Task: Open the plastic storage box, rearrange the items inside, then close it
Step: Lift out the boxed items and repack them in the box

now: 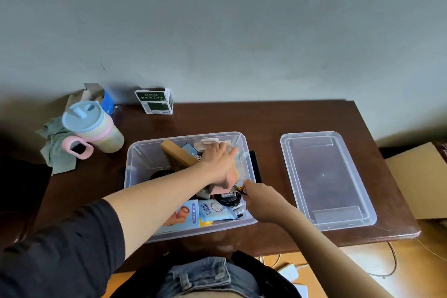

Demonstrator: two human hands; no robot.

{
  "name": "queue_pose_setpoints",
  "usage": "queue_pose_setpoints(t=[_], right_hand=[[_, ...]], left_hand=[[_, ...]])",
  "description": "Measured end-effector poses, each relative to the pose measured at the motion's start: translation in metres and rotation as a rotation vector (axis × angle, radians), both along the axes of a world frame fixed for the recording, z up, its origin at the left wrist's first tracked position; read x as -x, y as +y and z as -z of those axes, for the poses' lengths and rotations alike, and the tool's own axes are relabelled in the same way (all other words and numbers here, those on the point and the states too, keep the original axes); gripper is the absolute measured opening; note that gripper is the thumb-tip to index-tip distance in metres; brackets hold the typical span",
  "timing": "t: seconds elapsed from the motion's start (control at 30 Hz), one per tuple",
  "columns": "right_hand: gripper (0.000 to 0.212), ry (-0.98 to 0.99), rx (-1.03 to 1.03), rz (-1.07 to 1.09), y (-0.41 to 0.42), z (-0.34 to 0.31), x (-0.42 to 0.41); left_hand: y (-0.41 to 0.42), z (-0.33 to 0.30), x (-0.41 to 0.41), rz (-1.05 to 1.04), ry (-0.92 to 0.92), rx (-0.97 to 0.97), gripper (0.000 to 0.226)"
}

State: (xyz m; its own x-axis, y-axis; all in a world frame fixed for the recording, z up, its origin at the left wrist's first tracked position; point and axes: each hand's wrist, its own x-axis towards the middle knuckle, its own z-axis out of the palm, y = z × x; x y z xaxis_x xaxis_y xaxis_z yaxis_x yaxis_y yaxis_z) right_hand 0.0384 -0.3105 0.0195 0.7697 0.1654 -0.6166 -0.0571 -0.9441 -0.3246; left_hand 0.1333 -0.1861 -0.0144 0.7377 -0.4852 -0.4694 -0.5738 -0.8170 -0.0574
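**Both hands working inside the open storage box**

While the clear plastic storage box (135, 159) is sitting open at the middle of the dark wooden surface (271, 118), the person is reaching into it with both hands. The left hand (219, 161) is crossing over toward the box's 1 o'clock corner, fingers lying fairly straight on a clear flat packet (239, 167) that is leaning there; whether the thumb is gripping it I cannot tell. The right hand (260, 197) is coming in at the box's 4 o'clock side, its fingertips pinching a small yellow-and-black item (241, 190) just beside a pink block (223, 185). A tan box (177, 155) is standing tilted near the 12 o'clock wall. A "MINI FAN" carton (186, 213) and a blue wipes pack (216, 210) are lying along the 6 o'clock wall, with a black coiled cord (228, 198) just above them.

The lid (326, 179) is resting flat at 3 o'clock, apart from the box. A pastel lidded cup (93, 127) is standing at 10 o'clock beside a green cloth (56, 152), and a small green carton (157, 101) is at 11 o'clock.
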Motion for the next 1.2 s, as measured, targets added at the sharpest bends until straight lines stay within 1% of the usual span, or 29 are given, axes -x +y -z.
queue_pose_setpoints(t=[0.1,0.17,0.3,0.43,0.63,0.73,0.8,0.87,0.97,1.0,1.03,1.07,1.1,1.13,1.17,1.2], right_hand=[[0.008,-0.021,0.034,-0.052,0.000,0.001,-0.002],[0.009,-0.025,0.056,-0.086,-0.001,0.002,-0.002],[0.018,-0.039,0.118,-0.203,0.001,0.002,-0.005],[0.026,-0.021,0.194,-0.334,0.014,0.001,-0.012],[0.033,-0.029,0.230,-0.408,0.032,0.005,-0.035],[0.033,-0.018,0.245,-0.440,0.037,0.011,-0.044],[0.032,0.006,0.258,-0.441,0.039,0.015,-0.049],[0.031,0.037,0.260,-0.435,0.041,0.019,-0.052],[0.029,0.061,0.242,-0.423,0.041,0.023,-0.054],[0.028,0.062,0.231,-0.419,0.040,0.024,-0.055],[0.027,0.062,0.220,-0.417,0.040,0.025,-0.055],[0.026,0.059,0.208,-0.412,0.038,0.026,-0.055],[0.024,0.052,0.193,-0.402,0.037,0.026,-0.056],[0.023,0.039,0.175,-0.387,0.035,0.026,-0.057],[0.022,0.025,0.160,-0.371,0.033,0.026,-0.058],[0.021,0.008,0.148,-0.357,0.032,0.025,-0.059]], left_hand=[[0.008,-0.004,-0.001,0.038,-0.020,0.057,0.100],[0.020,-0.016,-0.003,0.013,-0.017,0.152,0.098],[0.070,-0.052,-0.003,-0.116,-0.063,0.352,0.098],[0.132,-0.070,0.011,-0.331,-0.054,0.488,0.088],[0.188,-0.036,0.048,-0.700,-0.071,0.854,0.084],[0.191,-0.019,0.058,-0.826,-0.129,0.942,0.084],[0.186,-0.013,0.058,-0.856,-0.158,0.975,0.086],[0.182,-0.011,0.056,-0.859,-0.181,0.972,0.086],[0.177,-0.016,0.055,-0.857,-0.213,0.850,0.087],[0.176,-0.021,0.057,-0.855,-0.261,0.803,0.087],[0.173,-0.028,0.060,-0.826,-0.358,0.772,0.084],[0.169,-0.034,0.064,-0.753,-0.485,0.770,0.077],[0.162,-0.041,0.067,-0.650,-0.608,0.800,0.065],[0.153,-0.046,0.070,-0.530,-0.676,0.852,0.050],[0.141,-0.048,0.074,-0.401,-0.642,0.911,0.035],[0.126,-0.047,0.077,-0.285,-0.501,0.954,0.024]])
